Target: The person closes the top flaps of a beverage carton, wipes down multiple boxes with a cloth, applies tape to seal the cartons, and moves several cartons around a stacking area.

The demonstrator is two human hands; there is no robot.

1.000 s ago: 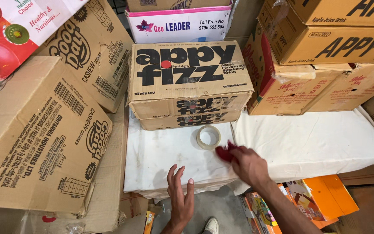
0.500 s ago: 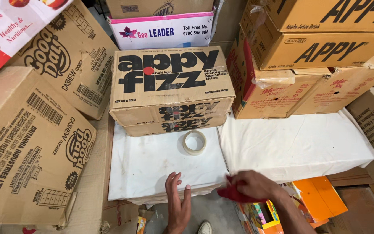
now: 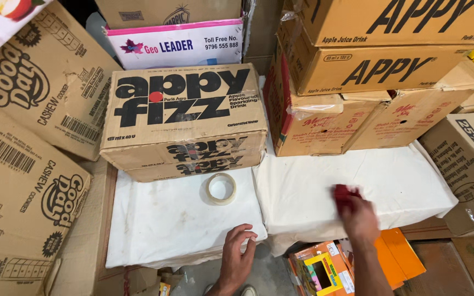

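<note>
**Red cloth held on white-covered worktop**

A red cloth (image 3: 344, 196) is gripped by the closed fingers of the right hand (image 3: 359, 218) on the white sheet (image 3: 390, 181). The left hand (image 3: 237, 259), fingers loosely spread and empty, is rested at the worktop edge, near a tape roll (image 3: 221, 188).

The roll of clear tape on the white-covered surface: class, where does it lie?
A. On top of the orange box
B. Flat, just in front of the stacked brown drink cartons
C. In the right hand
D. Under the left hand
B: the roll of clear tape lies flat on the white cover, just in front of the stacked brown drink cartons, apart from both hands.
</note>
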